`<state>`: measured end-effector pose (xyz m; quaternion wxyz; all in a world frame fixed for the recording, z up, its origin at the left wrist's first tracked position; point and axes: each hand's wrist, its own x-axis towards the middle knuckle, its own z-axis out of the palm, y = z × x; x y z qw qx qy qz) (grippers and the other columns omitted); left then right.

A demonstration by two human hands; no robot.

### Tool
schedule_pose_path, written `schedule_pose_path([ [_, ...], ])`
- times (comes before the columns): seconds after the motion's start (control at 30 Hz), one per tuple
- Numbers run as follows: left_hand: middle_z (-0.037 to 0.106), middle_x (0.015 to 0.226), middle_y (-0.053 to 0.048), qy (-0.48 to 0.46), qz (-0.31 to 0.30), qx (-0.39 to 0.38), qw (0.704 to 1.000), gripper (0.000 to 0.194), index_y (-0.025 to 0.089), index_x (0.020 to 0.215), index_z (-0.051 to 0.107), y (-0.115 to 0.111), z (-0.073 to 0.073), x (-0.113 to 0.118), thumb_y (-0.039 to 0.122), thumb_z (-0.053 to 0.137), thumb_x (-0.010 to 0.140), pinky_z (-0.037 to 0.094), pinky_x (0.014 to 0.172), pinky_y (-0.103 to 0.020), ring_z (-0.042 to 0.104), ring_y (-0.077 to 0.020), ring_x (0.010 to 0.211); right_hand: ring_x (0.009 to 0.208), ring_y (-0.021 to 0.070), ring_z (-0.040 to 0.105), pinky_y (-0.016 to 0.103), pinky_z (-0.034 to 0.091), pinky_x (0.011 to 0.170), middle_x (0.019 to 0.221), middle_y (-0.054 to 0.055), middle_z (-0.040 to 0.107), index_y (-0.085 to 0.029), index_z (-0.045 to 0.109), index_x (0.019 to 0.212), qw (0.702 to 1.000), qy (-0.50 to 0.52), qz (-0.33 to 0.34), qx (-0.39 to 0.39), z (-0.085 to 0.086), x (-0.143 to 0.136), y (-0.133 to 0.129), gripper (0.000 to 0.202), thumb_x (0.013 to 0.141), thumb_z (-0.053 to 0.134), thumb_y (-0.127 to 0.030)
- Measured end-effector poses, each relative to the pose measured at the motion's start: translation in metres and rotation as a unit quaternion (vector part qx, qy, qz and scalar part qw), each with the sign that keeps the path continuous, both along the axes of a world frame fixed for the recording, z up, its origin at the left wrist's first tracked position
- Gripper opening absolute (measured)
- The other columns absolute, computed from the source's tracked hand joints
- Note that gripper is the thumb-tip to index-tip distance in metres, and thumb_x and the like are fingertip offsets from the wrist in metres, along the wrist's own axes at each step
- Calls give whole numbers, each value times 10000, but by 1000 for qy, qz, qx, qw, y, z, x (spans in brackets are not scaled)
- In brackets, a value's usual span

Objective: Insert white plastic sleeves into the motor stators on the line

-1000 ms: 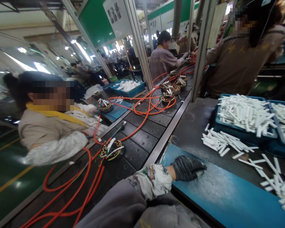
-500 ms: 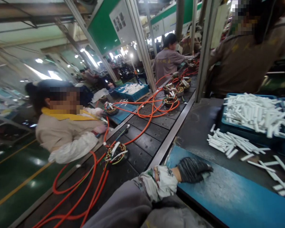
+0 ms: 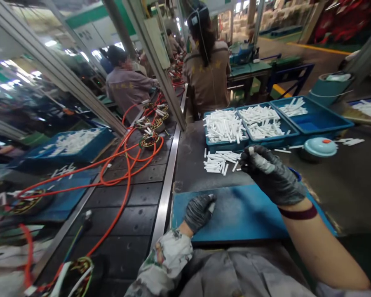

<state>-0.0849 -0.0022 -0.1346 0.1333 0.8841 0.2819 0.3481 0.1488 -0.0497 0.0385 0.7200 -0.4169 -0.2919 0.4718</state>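
My left hand [image 3: 200, 212], in a dark grey glove with pale fingertips, rests curled on the blue board [image 3: 235, 227]. Its palm side is hidden, so I cannot make out anything inside it. Over the far right part of the board, my right hand [image 3: 273, 173] is raised in a similar glove. Its thumb and fingers are pinched together, and a small white tube [image 3: 251, 150] shows at their tips. Just left of those fingertips lies a loose pile of white tubes [image 3: 218, 162] on the dark tabletop.
Blue bins [image 3: 324, 130] of white tubes stand behind the pile, near a lidded light-blue bowl [image 3: 320, 147]. Left of a metal rail [image 3: 167, 185], a dark slatted conveyor [image 3: 136, 202] carries wound coils [image 3: 150, 139] with orange cables [image 3: 128, 165]. Co-workers [image 3: 207, 70] sit farther along.
The view has swung to the right. My right hand and forearm have come into view, pinched near the tube pile. My left hand is still curled on the blue board.
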Motion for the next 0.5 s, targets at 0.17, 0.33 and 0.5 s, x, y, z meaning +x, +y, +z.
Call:
schedule_pose_path([
  [0.17, 789, 943, -52, 0, 7, 6, 1000, 213, 201, 1055, 718, 0, 3, 0, 277, 585, 907, 642, 788, -332, 759, -198, 844, 742, 115, 636, 260, 525, 703, 836, -54, 706, -341, 736, 900, 999, -22, 18, 18, -2, 2, -5, 203, 727, 828, -397],
  [0.33, 789, 934, -44, 4, -5, 3, 1000, 204, 211, 1050, 719, 0, 3, 0, 265, 585, 906, 639, 786, -322, 757, -194, 838, 732, 124, 628, 264, 532, 703, 806, -39, 692, -303, 729, 884, 999, -41, 2, 4, 7, -1, -3, 286, 659, 863, -419],
  [0.5, 785, 965, -56, 10, 4, -5, 1000, 208, 216, 1067, 717, -1, 4, -1, 261, 590, 909, 628, 794, -318, 755, -200, 858, 719, 155, 641, 315, 537, 705, 824, 2, 682, -257, 684, 1015, 975, -215, -51, -37, -2, 7, -6, 330, 827, 668, -528],
])
